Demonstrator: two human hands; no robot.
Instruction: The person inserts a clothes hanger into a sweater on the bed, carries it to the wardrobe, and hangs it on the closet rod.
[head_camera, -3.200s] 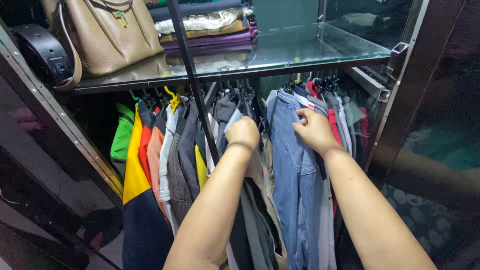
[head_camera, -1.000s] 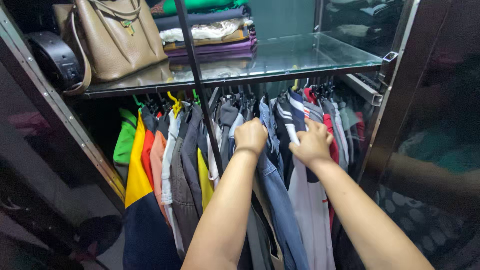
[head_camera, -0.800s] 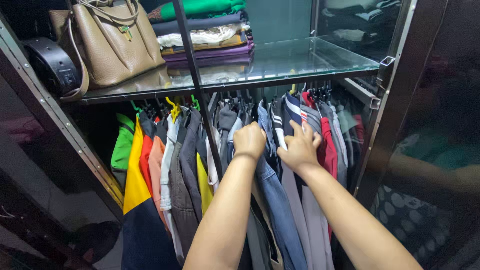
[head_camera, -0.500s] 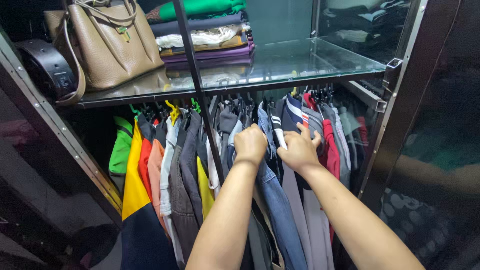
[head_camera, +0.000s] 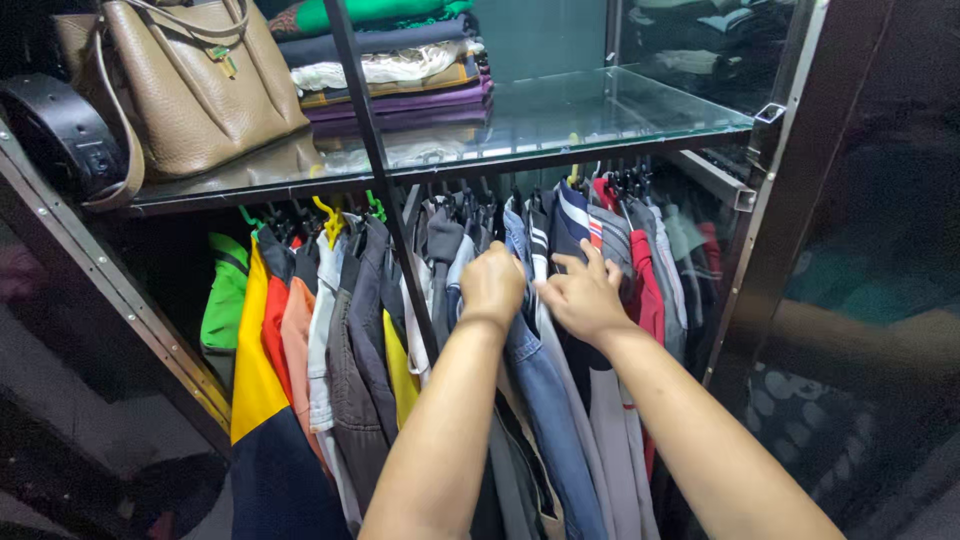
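- Left hand (head_camera: 492, 285) is curled shut on a blue denim shirt (head_camera: 545, 400) hanging on the rail.
- Right hand (head_camera: 580, 295), fingers spread wide, presses against a dark striped shirt (head_camera: 570, 225) just beside it.
- Glass shelf (head_camera: 600, 110) above carries a tan handbag (head_camera: 190, 85) and folded clothes (head_camera: 390, 60).

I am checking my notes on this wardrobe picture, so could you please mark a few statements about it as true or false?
1. Both hands are among the hanging clothes. True: the left hand and the right hand rest side by side on the garments below the glass shelf.
2. The tan handbag hangs from the rail. False: it stands on the glass shelf.
3. Folded clothes are stacked on the shelf. True.
4. The right hand holds a black belt. False: the black belt lies at the far left beside the handbag, away from both hands.
5. A blue denim garment hangs below the left hand. True.
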